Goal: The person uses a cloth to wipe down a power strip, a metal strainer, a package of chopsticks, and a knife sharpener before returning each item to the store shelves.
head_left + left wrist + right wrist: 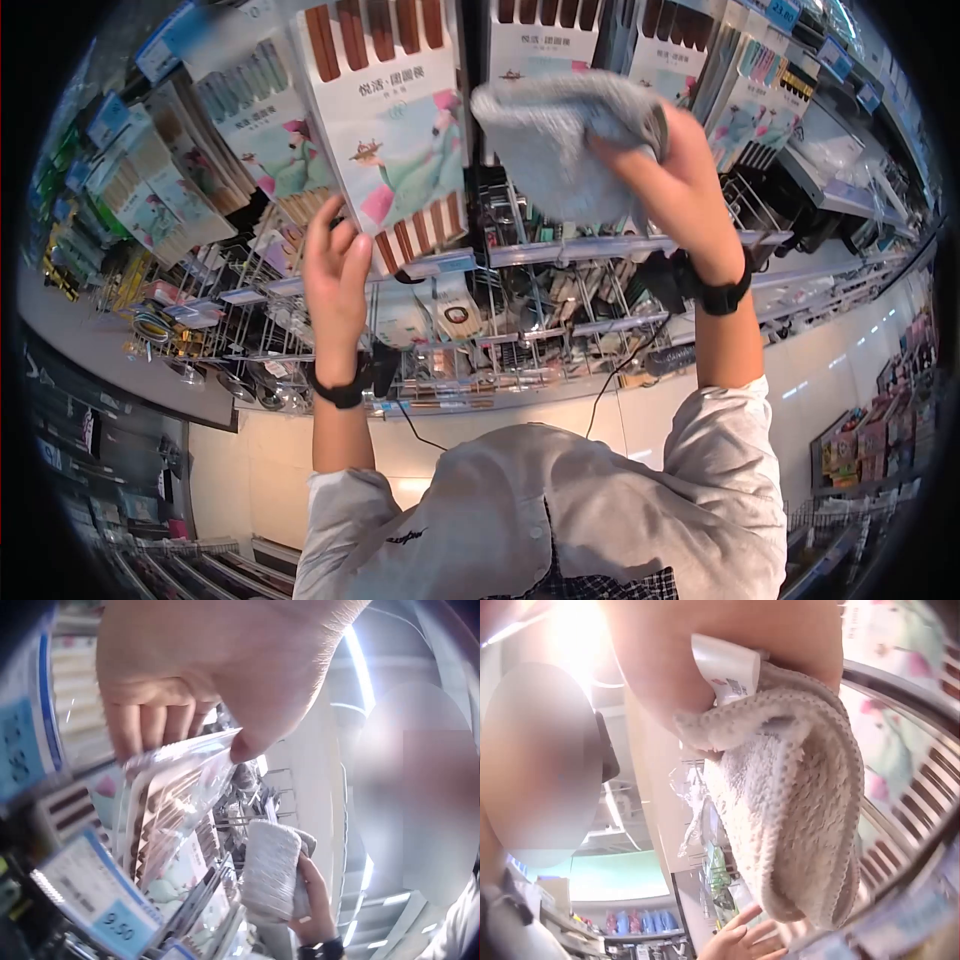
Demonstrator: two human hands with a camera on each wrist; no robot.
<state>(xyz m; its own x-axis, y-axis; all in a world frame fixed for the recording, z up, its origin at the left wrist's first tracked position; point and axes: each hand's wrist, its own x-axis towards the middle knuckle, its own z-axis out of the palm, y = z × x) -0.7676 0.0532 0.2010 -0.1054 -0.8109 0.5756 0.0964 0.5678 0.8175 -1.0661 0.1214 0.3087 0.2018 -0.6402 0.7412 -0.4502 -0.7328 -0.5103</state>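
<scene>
Left hand (336, 278) pinching edge of chopstick pack (395, 125), which lies beyond fingers | right hand (685, 180) clamped on grey cloth (555, 140), bunched past thumb | pack likely light, slick, stiffish: hold side edges; cloth soft

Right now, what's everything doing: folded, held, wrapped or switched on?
Cloth: folded over, held.
Right hand: gripping the cloth.
Front chopstick pack: in clear plastic, slightly tilted; can't tell if sealed.
Left hand: pinching that pack's lower edge.
Black wrist straps: wrapped round both wrists.
Ceiling light: on.
Price tag: facing out, reading 9.50.
</scene>
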